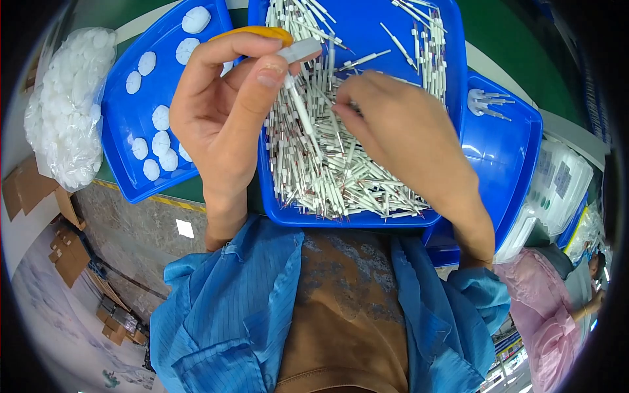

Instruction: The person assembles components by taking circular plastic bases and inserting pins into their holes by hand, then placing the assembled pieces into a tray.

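My left hand (226, 108) is raised over the left part of a deep blue tray (357, 219), pinching a white disc (301, 50) seen nearly edge-on. A slim white stick (301, 108) slants down below the disc, seemingly attached to it. Something yellow (262, 31) covers one of the left fingers. Many thin white sticks (341, 180) with reddish tips lie heaped in the tray. Above the heap, my right hand (400, 131) has its fingertips drawn together. What they hold, if anything, is hidden among the sticks behind.
Several white discs (160, 118) lie spread in a blue tray (131, 193) on the left. Beyond it stands a clear bag (69, 105) of white discs. In the right blue tray (524, 141) sits a disc with sticks (488, 103). Clear plastic trays (560, 183) and a person in pink (537, 308) are at right.
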### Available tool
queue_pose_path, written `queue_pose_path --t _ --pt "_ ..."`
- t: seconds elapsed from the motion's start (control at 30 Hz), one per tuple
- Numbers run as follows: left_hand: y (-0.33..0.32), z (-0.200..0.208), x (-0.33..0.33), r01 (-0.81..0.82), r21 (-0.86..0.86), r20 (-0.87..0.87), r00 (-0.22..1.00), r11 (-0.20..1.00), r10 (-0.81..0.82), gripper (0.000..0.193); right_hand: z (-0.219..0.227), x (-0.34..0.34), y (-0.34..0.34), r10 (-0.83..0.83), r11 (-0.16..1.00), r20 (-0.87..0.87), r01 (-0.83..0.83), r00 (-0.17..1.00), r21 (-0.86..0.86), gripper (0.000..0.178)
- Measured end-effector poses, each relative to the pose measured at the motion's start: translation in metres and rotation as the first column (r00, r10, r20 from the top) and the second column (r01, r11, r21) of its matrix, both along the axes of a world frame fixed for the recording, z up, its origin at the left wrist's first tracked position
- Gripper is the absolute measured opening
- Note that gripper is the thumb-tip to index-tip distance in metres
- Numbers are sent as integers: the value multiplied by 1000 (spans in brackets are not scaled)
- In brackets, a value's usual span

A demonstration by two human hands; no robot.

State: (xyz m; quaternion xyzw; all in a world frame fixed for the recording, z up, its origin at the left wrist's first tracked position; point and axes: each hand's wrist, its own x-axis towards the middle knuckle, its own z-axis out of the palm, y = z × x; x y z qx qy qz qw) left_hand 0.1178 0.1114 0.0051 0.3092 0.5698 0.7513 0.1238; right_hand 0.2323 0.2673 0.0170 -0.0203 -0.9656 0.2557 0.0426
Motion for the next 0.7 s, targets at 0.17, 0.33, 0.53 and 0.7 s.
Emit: queue_pose_path --t 0.17,0.33,0.53,0.7 --pt "-1 -1 -1 20 -15 6 1000 1000 -20 17 14 4 6 -49 996 200 63 979 -62 12" --pt "1 2 2 37 31 47 998 999 -39 17 15 0 6 12 992 221 16 975 -128 15" --pt "1 0 0 12 62 122 992 998 -20 20 23 3 9 -60 973 49 69 997 -219 13" --pt "0 2 3 -2 77 167 986 997 -11 20 33 -1 24 -107 957 -256 29 961 -289 16"
